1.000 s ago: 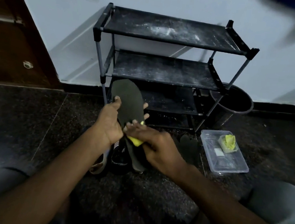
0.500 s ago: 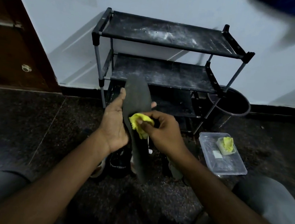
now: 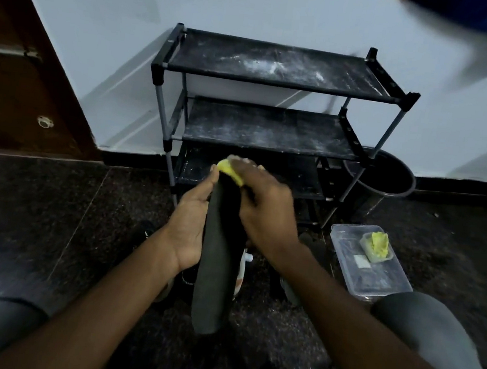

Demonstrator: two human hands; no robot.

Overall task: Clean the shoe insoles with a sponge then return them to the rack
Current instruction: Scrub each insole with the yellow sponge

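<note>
The insole (image 3: 214, 272) could slip and fall to the floor (image 3: 34, 221), because the sponge (image 3: 230, 172) pushes hard on its far tip while only one hand holds it. The left hand (image 3: 190, 224) grips the insole's left edge, thumb in front. The right hand (image 3: 266, 214) curls round the yellow sponge. The insole is held up just in front of the rack (image 3: 268, 65).

Left hand (image 3: 191, 222) gripping — right hand (image 3: 266, 214) raised, pinching.
</note>
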